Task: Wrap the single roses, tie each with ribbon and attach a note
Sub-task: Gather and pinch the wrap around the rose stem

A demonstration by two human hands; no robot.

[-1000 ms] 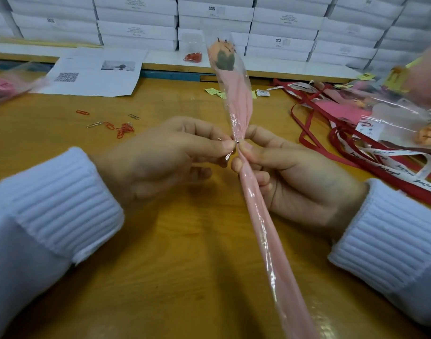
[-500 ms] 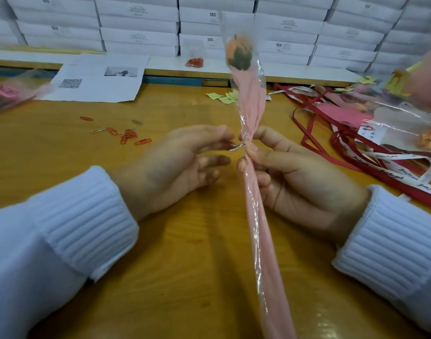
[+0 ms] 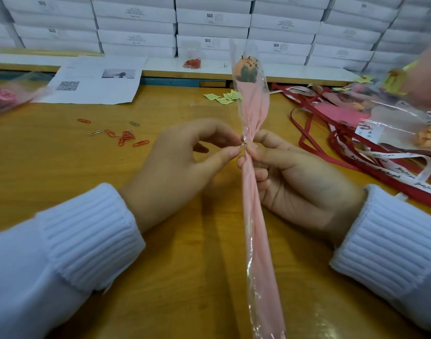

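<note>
Above the table (image 3: 62,172), pink-wrapped rose (image 3: 253,192), paper clip (image 3: 242,143) midway.

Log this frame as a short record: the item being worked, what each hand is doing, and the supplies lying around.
item: single peach rose wrapped in pink paper and clear cellophane, held upright
right: right hand grips the wrap at its gathered neck
left: left hand pinches a small metal clip at that neck
ribbon on item: none visible
supplies: red paper clips to the left; red and white ribbons to the right; yellow-green note slips behind
surface: wooden tabletop
</note>
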